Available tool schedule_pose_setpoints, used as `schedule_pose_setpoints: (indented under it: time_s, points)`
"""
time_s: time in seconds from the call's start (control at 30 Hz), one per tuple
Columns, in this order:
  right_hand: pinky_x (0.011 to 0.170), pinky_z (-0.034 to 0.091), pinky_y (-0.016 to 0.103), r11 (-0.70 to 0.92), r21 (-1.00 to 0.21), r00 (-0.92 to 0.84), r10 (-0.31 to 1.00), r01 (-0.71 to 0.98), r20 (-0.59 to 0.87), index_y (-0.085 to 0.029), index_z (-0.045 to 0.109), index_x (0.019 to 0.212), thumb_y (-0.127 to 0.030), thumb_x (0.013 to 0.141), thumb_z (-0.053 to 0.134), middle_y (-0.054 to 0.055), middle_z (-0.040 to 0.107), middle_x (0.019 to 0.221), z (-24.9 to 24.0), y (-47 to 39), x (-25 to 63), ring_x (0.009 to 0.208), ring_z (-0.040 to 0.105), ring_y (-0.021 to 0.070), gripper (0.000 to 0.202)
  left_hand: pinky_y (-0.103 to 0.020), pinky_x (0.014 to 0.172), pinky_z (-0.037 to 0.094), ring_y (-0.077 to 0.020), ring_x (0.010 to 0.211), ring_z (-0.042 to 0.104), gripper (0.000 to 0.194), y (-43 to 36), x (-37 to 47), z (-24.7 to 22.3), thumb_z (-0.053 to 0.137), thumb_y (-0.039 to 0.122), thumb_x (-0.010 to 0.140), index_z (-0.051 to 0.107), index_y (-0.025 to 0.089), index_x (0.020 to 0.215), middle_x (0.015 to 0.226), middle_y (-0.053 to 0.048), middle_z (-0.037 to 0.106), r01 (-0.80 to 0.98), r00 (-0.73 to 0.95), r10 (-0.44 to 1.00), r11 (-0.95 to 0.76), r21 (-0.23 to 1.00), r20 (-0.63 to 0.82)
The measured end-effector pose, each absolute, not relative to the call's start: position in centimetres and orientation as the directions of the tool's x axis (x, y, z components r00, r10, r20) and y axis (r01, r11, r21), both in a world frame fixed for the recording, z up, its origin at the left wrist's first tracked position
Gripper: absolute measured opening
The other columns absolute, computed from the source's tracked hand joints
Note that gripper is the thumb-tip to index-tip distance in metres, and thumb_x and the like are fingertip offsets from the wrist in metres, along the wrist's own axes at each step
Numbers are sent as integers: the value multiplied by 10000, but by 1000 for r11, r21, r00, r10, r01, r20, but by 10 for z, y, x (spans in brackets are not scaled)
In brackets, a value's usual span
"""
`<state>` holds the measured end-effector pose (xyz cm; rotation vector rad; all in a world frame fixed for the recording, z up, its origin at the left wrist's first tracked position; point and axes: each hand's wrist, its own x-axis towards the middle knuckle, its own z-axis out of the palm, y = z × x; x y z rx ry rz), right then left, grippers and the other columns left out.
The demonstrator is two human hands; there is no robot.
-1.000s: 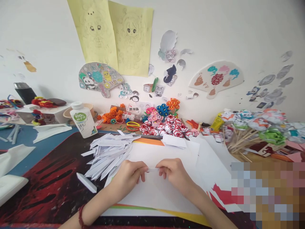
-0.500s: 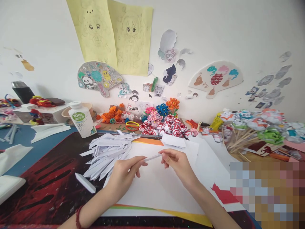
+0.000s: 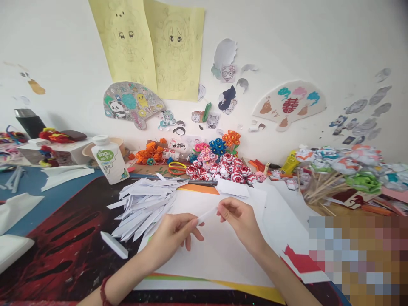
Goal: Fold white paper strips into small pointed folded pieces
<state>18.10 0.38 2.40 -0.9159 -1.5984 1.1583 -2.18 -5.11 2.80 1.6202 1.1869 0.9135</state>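
A narrow folded white paper strip (image 3: 208, 215) stretches between my two hands, above a stack of large white paper sheets (image 3: 219, 259). My left hand (image 3: 180, 231) pinches its lower left end between thumb and forefinger, the other fingers hanging loose. At the upper right end, my right hand (image 3: 237, 216) grips the strip with thumb and curled fingers. Left of my hands lies a heap of folded white paper strips (image 3: 146, 204). One loose folded strip (image 3: 114, 245) rests apart on the dark mat.
Behind the paper stand a white bottle (image 3: 111, 163), red-and-white paper flowers (image 3: 231, 168) and yellow-handled scissors (image 3: 177, 166). Paper flowers on wooden sticks (image 3: 328, 182) lie at the right. A small folded white paper (image 3: 232, 188) sits at the stack's back edge. Drawings hang on the wall.
My left hand has shifted slightly right and down, so the strip tilts more steeply. My right hand stays nearly in place, still holding its end.
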Motion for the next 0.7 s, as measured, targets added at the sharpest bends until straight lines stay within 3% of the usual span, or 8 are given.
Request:
schedule_pose_setpoints:
  time_s: [0.23,0.37,0.43,0.5,0.6,0.7]
  points:
    - [578,476,267,230,-971,-343,919,71,193,-155,634,758,-429,833,609,31,644,680,23,2,177,564,569,135,285,-197,547,435,-98,488,571,350,-53,-23,29,414,358,940,683,183,802,714,1,727,500,191,972,-219,838,140]
    - [632,493,296,320,-922,-269,928,219,258,-166,656,907,-420,897,503,67,686,843,21,16,188,649,600,163,296,-229,612,450,-138,583,629,270,-48,-45,27,423,321,938,650,196,862,763,-8,727,767,30,933,-251,590,358]
    - [723,489,341,388,-805,-148,921,449,361,-178,650,972,-378,895,512,77,678,936,17,30,200,774,616,201,255,-297,688,446,-212,722,662,257,-43,-61,28,416,300,940,645,186,972,814,-61,729,939,-119,815,-93,331,568]
    - [835,455,401,422,-609,-107,868,671,484,-178,633,1037,-318,876,540,96,646,1049,11,46,214,923,592,242,233,-394,811,419,-303,944,632,284,-38,-73,31,420,279,938,606,164,1120,976,-142,711,992,-125,705,72,105,698]
    - [926,413,410,485,-425,-231,821,764,522,-169,598,1125,-253,891,511,110,604,1150,1,65,231,1082,531,250,264,-472,926,349,-350,1180,494,371,-35,-77,34,412,211,930,480,128,1284,1304,-192,552,995,-32,656,88,-34,754]
    - [918,419,384,499,-369,-276,814,784,512,-157,618,1090,-230,887,521,107,622,1116,-7,75,239,1053,548,241,237,-469,942,342,-330,1184,487,376,-37,-69,31,406,158,915,474,131,1284,1333,-155,538,996,72,716,-11,-93,694]
